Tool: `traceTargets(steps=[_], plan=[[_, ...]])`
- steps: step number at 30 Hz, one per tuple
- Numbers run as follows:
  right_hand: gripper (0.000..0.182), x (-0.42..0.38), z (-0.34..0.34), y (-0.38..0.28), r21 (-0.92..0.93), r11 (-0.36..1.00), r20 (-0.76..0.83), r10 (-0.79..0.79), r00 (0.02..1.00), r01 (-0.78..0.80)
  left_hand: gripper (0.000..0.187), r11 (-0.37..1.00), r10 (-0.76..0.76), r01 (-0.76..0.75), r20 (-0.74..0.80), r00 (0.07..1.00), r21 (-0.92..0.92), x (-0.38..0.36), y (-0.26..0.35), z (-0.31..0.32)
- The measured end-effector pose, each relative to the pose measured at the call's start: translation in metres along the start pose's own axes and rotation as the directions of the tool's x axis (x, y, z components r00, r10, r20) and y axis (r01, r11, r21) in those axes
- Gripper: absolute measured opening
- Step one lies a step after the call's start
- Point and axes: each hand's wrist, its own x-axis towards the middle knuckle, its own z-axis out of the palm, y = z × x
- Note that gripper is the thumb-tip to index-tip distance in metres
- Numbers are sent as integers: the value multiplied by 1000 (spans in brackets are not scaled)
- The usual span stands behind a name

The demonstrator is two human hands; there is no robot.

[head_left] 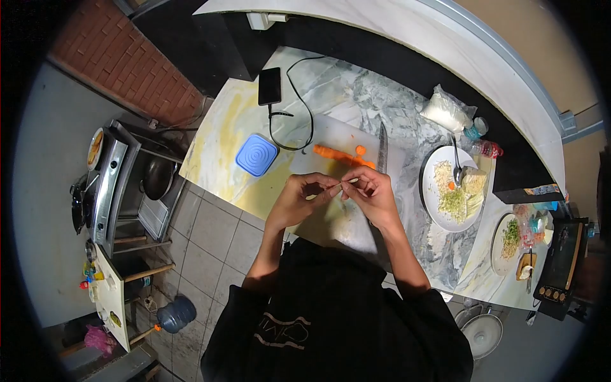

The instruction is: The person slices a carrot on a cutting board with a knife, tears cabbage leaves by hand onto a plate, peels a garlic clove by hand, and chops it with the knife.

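My left hand [300, 198] and my right hand [370, 196] meet fingertip to fingertip above the near part of a white cutting board [396, 167]. Both are pinched closed; whatever sits between the fingertips is too small to make out. Just beyond them a peeled orange carrot [333, 153] lies on the board, with cut round pieces at its right end. To the right of the carrot rests a knife [382, 148], its blade pointing away from me and its handle hidden below my right hand.
Left of the board are a blue square lid [257, 155] and a phone [270, 86] on a cable. A white plate [430, 202] on the right holds chopped vegetables and a spoon [457, 167]. Behind it lies a bag of white powder [448, 109]. A stove [108, 191] stands far left.
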Motion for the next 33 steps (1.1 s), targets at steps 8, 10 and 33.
traceTargets(steps=[8,10,33], plan=[[13,-2,0,3,-16,1000,22,-14,1000,14,20,1000,-25,26,-43,999,4,-3,2,0],[15,-3,0,3,-33,999,39,11,999,-10,19,1000,5,-3,-44,999,28,-3,1,0],[33,-31,-62,87,-856,309,-458,-84,885,-414,16,682,212,65,-283,935,729,19,-78,39]])
